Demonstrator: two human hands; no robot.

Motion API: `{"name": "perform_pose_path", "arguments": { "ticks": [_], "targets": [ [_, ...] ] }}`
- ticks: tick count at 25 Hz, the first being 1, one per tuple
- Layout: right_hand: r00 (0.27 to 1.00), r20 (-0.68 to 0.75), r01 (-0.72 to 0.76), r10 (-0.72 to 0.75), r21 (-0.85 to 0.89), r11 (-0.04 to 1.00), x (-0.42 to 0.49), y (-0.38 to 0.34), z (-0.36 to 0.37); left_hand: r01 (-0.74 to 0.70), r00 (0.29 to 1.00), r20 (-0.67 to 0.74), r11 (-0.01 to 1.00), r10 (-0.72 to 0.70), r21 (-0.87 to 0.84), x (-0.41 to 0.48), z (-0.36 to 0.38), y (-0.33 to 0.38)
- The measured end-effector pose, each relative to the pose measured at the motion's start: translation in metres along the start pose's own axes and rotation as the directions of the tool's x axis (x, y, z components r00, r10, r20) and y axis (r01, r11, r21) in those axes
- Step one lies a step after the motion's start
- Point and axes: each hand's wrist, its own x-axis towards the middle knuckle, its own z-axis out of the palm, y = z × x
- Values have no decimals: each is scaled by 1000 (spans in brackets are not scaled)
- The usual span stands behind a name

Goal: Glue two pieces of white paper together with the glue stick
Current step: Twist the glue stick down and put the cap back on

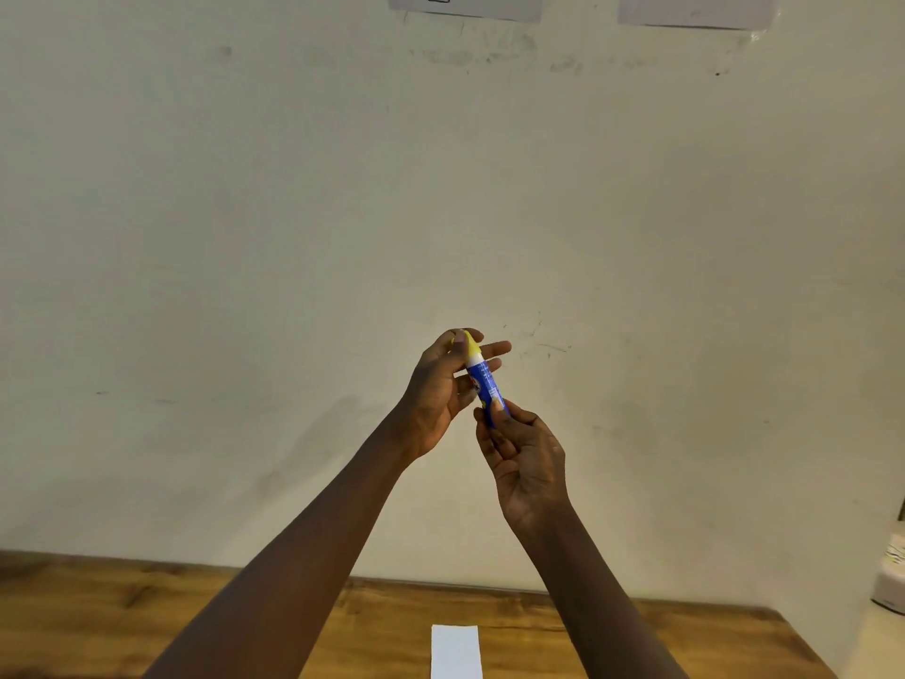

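Nearest you, on the wooden table (147,605), one strip of white paper (454,651) lay flat, waiting. Above it your right hand (526,463) pinched the glue stick (487,384) by its base, while your left hand (443,389) gripped the yellow cap (471,346), probably to work it off or on.

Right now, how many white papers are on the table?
1: a white paper strip lies on the wooden table, at the bottom edge of view. A second may be out of view.
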Motion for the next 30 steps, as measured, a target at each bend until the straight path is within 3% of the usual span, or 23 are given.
{"name": "perform_pose_path", "arguments": {
  "ticks": [13,21,30],
  "targets": [
    [989,-136,58,-63,-44,997,-3,2,4,-65,998,10,991,64,121,1,7,-16],
    [987,-144,64,-70,-46,997,-3,-2,6,-128,991,49,977,121,171,6,8,-21],
    [993,-65,-92,99,99,991,-4,5,0,-75,989,141,984,52,163,2,15,-18]
  ]
}}
